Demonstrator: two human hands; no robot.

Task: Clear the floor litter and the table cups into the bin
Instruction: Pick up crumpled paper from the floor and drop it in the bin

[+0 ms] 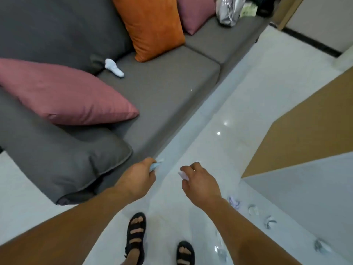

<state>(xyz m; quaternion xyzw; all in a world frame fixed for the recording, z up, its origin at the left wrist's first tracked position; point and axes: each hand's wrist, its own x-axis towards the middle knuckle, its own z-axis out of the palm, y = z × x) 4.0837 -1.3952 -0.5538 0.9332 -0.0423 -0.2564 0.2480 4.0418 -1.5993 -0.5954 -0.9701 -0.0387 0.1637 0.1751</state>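
1. Nearest the camera, two feet stand on the pale glossy floor (219, 104), the left sandal (136, 232) slightly ahead of the right sandal (185, 252); both sandals are black.
2. To the right of the right forearm lies the floor litter (235, 201). I count five crumpled scraps, strung out along the foot of the surface (305, 131), which is part brown and part grey. One of the five is clear and half hidden by the forearm.
3. The left hand (137, 178) reaches out over the floor beside the sofa's front edge. Its fingers (150, 161) are curled round one light-blue scrap (155, 165).
4. The right hand (200, 180) is level with it and a little apart. Its fingers (191, 166) are bent inward and pinch one pale scrap (182, 175).
5. Beyond the hands is one grey sofa (162, 88) carrying three cushions: a near pink cushion (66, 96), an orange cushion (150, 25) and a far pink cushion (194, 12).
6. One white sock (114, 67) lies on the seat, between the near pink cushion and the orange one.
7. Farthest off, one crinkled silver bag (229, 10) sits at the sofa's far end.
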